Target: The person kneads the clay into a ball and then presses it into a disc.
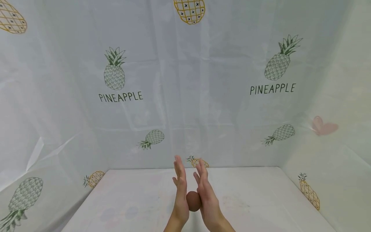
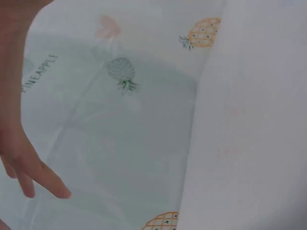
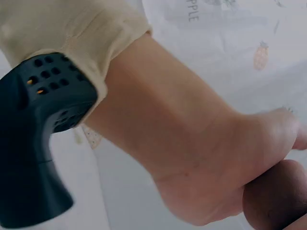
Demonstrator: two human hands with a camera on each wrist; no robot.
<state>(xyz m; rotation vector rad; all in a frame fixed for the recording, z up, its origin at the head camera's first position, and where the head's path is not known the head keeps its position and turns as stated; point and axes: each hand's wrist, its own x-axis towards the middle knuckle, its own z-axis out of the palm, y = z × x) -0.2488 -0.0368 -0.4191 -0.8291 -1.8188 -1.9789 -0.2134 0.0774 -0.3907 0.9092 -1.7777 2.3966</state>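
Observation:
A smooth brown ball [image 1: 194,201] sits between the two palms, above the white table; its material cannot be told. My left hand [image 1: 180,190] stands upright with its palm against the ball's left side and its fingers straight. On the other side, my right hand [image 1: 206,195] touches the ball with its palm, fingers pointing up and slightly spread. Between the fingertips of the two hands there is a gap. In the right wrist view, the ball [image 3: 276,196] shows partly, pressed against the heel of a hand. The left wrist view does not show the ball.
Beneath the hands lies a white tabletop [image 1: 130,190] with faint coloured smudges. Pale sheets with pineapple prints [image 1: 114,77] hang behind it and at both sides. A dark perforated device [image 3: 53,91] sits by a beige sleeve [image 3: 91,28] in the right wrist view.

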